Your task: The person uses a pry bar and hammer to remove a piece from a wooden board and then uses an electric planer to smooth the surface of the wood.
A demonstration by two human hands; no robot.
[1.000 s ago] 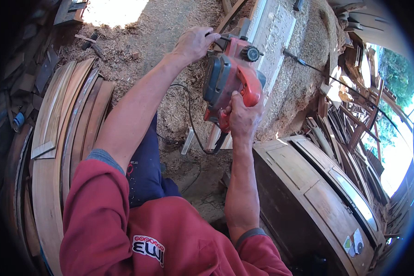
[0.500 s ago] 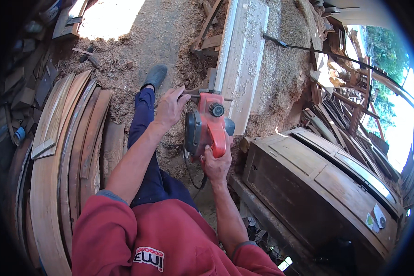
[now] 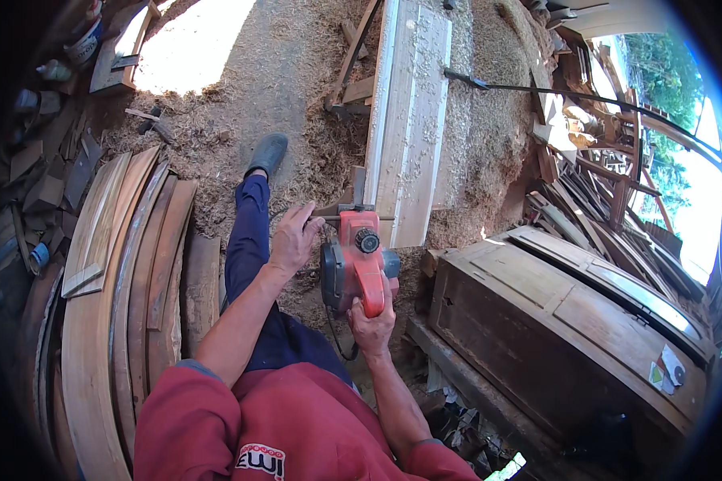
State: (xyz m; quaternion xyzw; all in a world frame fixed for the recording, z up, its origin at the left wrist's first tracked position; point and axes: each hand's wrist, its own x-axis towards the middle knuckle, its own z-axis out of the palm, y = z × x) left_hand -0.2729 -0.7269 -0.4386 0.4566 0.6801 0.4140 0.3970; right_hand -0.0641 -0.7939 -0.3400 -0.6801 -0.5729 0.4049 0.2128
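A red and black electric planer [image 3: 351, 260] sits at the near end of a long pale plank [image 3: 425, 184] strewn with shavings. My right hand [image 3: 372, 322] wraps round its red rear handle, thumb along the side. To the left of the tool, my left hand [image 3: 295, 238] closes on the planer's side guide, near the metal rod; part of its grip is hidden. The black knob on top of the planer faces up. A dark cable loops down from its left side. The underside is out of sight.
A dark wooden cabinet [image 3: 529, 345] lies at the right. Several boards [image 3: 108, 321] lean at the left. Shavings [image 3: 297, 48] cover the floor, where my shoe [image 3: 267, 153] stands. A long dark bar [image 3: 553, 90] reaches from the plank toward scrap wood on the right.
The planer and both hands have moved back toward my body, down the picture, to the plank's near end. My view has shifted slightly. Both hands keep their hold.
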